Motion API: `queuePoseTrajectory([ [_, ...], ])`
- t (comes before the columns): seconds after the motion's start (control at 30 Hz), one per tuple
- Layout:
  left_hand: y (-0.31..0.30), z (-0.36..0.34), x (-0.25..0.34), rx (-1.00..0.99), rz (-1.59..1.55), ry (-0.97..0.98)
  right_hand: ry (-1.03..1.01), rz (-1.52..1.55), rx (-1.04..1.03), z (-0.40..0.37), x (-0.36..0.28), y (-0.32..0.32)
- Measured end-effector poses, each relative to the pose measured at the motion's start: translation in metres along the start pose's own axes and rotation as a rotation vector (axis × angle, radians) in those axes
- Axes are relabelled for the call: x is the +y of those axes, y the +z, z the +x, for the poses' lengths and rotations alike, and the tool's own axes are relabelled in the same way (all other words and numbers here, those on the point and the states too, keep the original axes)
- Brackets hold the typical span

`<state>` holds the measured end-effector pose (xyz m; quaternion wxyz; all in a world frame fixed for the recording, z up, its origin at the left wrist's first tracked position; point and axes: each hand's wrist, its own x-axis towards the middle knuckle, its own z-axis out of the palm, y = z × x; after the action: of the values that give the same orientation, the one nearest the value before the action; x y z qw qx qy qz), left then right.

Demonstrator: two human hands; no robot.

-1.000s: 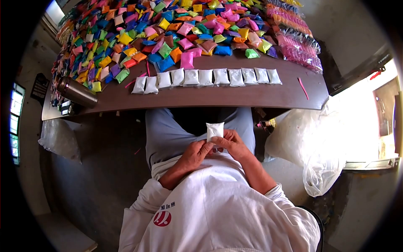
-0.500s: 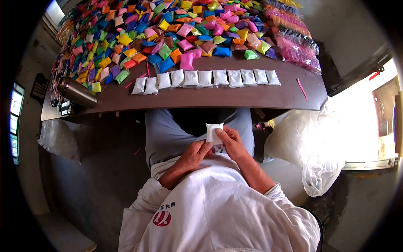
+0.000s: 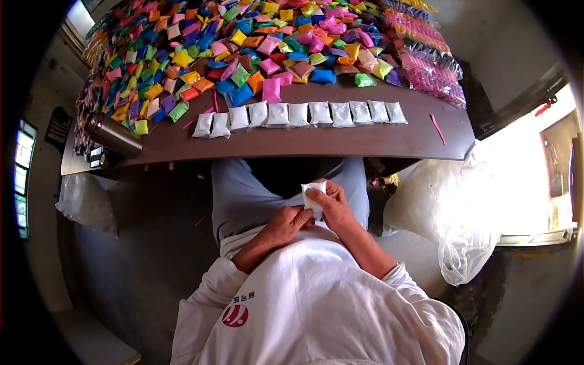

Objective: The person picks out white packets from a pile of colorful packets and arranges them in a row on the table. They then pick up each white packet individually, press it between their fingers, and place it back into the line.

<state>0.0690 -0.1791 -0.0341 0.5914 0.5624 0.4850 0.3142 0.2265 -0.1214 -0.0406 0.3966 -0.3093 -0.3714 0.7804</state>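
Above my lap I hold a small white packet (image 3: 312, 203) in both hands, its contents not readable through the wrapper. My right hand (image 3: 334, 205) grips its right side, with the thumb pressed across the front. At the lower left corner, my left hand (image 3: 288, 221) pinches the packet between thumb and fingers; some of those fingertips are hidden. Beyond my knees, a row of similar white packets (image 3: 278, 115) lies side by side along the near part of the brown table (image 3: 255, 146).
A large heap of small colourful packets (image 3: 243, 42) covers the back of the table. Clear packs of pink and purple items (image 3: 433, 82) are stacked at the right. A steel flask (image 3: 115, 135) lies at the left edge. Plastic bags (image 3: 426, 194) hang at the right, near a pink strip (image 3: 438, 129).
My right thumb has moved down and left across the packet's face, and the packet has shifted slightly. My left hand stays at its lower corner. The row on the table is unchanged.
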Motion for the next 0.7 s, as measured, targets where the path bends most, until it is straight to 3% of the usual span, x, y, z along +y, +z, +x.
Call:
queuePoseTrajectory([
  [0.17, -0.0021, -0.0014, -0.0022, 0.021, 0.022, -0.038, 0.107, 0.005, 0.027, -0.0034, -0.0096, 0.0041],
  [0.3, -0.0008, -0.0028, 0.0014, 0.017, 0.04, -0.033, 0.05, -0.147, -0.054, -0.007, -0.0057, -0.0009],
  [0.7, 0.0, -0.0008, -0.0004, -0.016, -0.023, -0.015, 0.103, 0.051, 0.056, -0.0008, -0.0066, 0.0047],
])
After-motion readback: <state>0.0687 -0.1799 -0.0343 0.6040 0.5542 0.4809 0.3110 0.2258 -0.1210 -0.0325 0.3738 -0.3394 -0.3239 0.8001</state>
